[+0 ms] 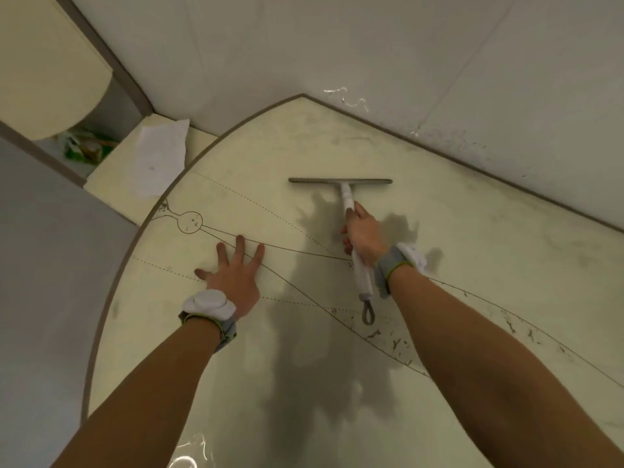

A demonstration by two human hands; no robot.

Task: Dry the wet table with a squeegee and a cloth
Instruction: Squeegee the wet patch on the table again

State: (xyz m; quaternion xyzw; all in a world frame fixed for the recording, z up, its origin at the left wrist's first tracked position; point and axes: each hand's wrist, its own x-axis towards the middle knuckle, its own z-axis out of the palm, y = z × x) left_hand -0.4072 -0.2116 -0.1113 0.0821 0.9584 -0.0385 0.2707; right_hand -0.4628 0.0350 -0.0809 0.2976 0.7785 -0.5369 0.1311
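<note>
— Squeegee (351, 211) placement is asked about first: where is it seen against the fingers?

— It is laid on the cream worktop (472, 265), toward the far side. The grey blade (340, 181) is set crosswise on the surface, near the wall (371, 45), and the white handle is run back toward the person. The handle is gripped about midway by the right hand (363, 236), with the fingers curled round it. The grey loop (368, 312) at the handle's end is left showing below the wrist.

— And how is the other hand held?

— The left hand (233, 275) is pressed flat on the worktop, its fingers straight and spread, and nothing is held in it. It is placed to the left of the squeegee, well apart from the handle. Both bare forearms are stretched forward, and a grey band is worn at each wrist, with a white round device (209, 302) mounted on the left one.

— What is noted round about?

— A white cloth (160, 160) is spread on a ledge just beyond the worktop's curved left rim, well apart from both hands. A green packet (87, 146) is tucked in a recess behind it. Thin brown lines and dotted lines are printed across the worktop, dark specks are scattered beside the right forearm, and a glint of water (189, 457) is caught at the near edge.
</note>
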